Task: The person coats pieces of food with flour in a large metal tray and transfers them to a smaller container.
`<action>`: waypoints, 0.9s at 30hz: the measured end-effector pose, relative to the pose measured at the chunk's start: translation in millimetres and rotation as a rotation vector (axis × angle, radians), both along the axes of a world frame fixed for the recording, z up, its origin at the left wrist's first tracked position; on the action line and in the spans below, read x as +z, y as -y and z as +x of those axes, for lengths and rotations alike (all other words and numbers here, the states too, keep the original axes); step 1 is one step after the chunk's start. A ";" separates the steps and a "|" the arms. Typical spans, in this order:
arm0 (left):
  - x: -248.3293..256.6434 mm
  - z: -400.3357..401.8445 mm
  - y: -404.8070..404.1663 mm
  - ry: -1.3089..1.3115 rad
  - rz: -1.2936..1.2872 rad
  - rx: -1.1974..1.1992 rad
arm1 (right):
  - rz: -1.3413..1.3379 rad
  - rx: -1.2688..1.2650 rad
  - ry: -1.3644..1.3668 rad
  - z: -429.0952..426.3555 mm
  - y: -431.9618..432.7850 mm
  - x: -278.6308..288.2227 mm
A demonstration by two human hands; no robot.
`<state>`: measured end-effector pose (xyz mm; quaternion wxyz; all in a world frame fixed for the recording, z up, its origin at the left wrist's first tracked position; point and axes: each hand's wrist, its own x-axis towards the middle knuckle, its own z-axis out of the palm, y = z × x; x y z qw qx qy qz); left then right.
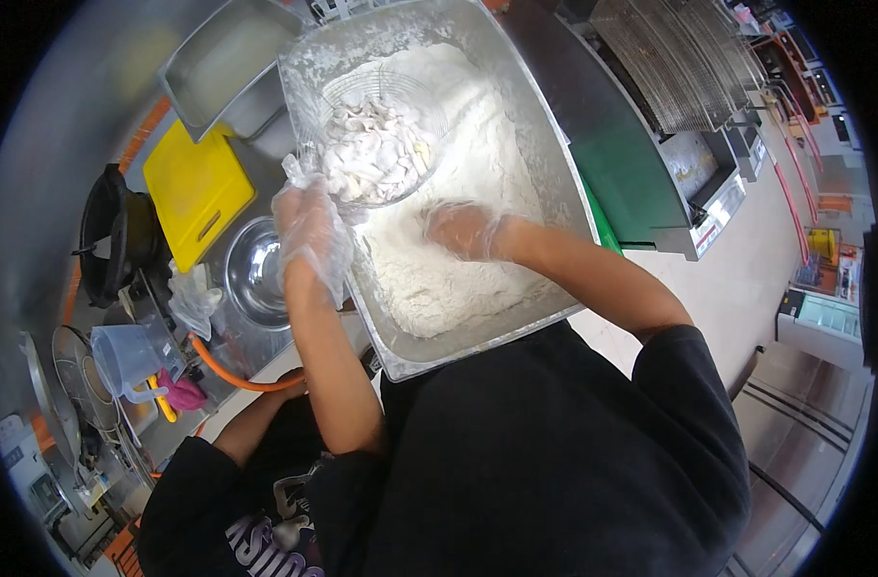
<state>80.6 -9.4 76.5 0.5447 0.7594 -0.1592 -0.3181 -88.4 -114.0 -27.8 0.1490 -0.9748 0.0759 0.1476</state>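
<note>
A large metal pan full of white flour lies before me. Over the flour, at the pan's left side, is a round wire strainer heaped with flour-coated pieces of food. My left hand, in a clear plastic glove, is at the strainer's near left edge by the pan's rim; its fingers are curled, but the glove and blur hide whether they grip the strainer. My right hand, gloved too, is in the flour just right of the strainer, with its fingertips hidden.
Left of the pan are a yellow cutting board, a steel bowl, a rectangular steel container, a black pot and a clear plastic jug. A co-worker's arm is at lower left. Wire fryer baskets stand at upper right.
</note>
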 end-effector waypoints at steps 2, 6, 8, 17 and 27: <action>3.4 -0.6 1.7 -0.012 0.060 0.038 | 0.075 -0.009 0.091 -12.2 11.6 -0.4; -18.0 19.7 -5.8 0.366 0.053 -0.248 | 0.007 -0.035 0.193 -35.2 30.4 85.7; -12.4 20.5 2.1 0.308 0.155 -0.246 | 0.092 -0.188 0.276 -46.7 38.1 136.1; -39.6 -10.1 17.0 -0.305 0.112 -0.163 | -0.140 -0.333 0.327 -43.0 41.5 164.6; -11.2 -24.3 14.2 -0.197 0.025 -0.091 | 0.210 -0.115 -0.242 -84.6 9.6 -1.2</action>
